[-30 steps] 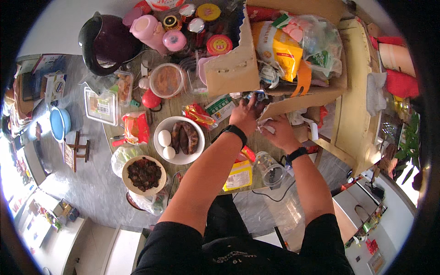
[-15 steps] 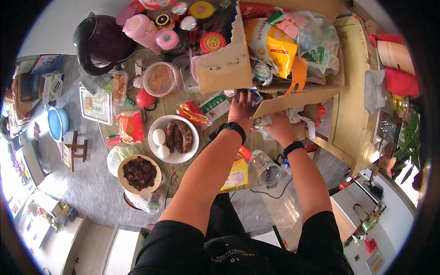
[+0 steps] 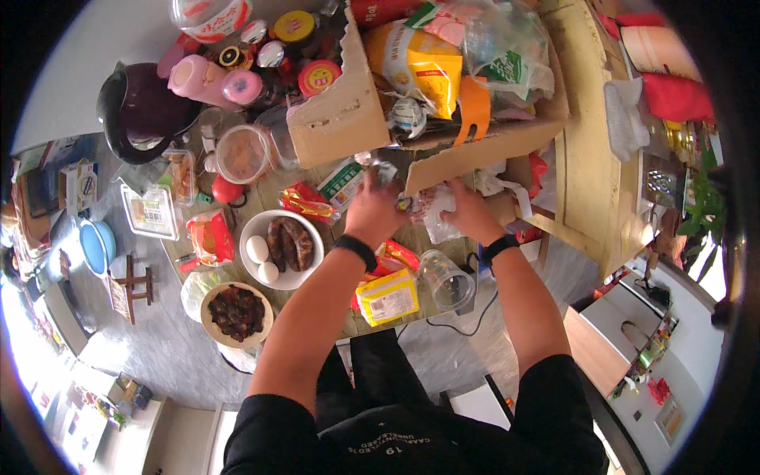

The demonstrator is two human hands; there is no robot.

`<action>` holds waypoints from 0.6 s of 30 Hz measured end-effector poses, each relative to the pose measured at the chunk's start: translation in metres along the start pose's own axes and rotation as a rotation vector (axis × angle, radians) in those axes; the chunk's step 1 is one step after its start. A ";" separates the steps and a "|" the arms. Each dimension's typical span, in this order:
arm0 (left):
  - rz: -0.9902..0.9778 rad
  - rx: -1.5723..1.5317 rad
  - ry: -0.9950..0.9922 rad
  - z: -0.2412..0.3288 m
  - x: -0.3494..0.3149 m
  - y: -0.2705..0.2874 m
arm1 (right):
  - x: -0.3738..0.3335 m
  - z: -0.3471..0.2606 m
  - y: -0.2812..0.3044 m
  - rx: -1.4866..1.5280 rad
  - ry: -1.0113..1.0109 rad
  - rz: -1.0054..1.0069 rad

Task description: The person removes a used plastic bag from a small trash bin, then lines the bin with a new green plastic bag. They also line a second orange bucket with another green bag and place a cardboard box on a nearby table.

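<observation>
both hands, left hand point(image 3: 372, 212) and right hand point(image 3: 467, 210), have withdrawn below the cardboard box point(image 3: 336, 119), pinching a clear plastic wrapper point(image 3: 434, 207).

Since a second ago, I see both hands drawn back a little from the open cardboard box point(image 3: 348, 119) toward the body. My left hand point(image 3: 372, 212) and right hand point(image 3: 467, 210) now sit just below the box's front flap, together gripping a crinkled clear plastic bag point(image 3: 434, 212) that shows more fully between them.
</observation>
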State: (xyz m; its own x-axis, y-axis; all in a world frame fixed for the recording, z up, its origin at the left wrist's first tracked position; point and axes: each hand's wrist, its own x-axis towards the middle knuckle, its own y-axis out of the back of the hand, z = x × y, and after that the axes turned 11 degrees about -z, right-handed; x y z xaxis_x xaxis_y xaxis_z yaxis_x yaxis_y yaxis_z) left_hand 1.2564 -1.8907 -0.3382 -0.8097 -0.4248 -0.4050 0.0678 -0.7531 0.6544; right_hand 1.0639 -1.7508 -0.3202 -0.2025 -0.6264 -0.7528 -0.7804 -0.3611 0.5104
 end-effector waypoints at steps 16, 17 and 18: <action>0.107 -0.233 -0.145 0.074 -0.058 0.182 | -0.061 -0.035 0.061 0.099 0.310 0.071; 0.217 -0.229 -0.238 0.077 -0.037 0.183 | -0.062 -0.039 0.060 0.082 0.287 0.047; 0.251 -0.147 -0.275 0.081 -0.015 0.183 | -0.062 -0.044 0.058 0.064 0.297 0.045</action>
State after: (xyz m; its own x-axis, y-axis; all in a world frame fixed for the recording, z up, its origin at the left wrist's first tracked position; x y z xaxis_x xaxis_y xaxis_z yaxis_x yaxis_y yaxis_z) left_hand 1.2336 -1.9811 -0.1605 -0.8818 -0.4695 -0.0454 0.3499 -0.7157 0.6044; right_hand 1.0569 -1.7628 -0.2253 -0.0637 -0.8186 -0.5708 -0.8119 -0.2900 0.5066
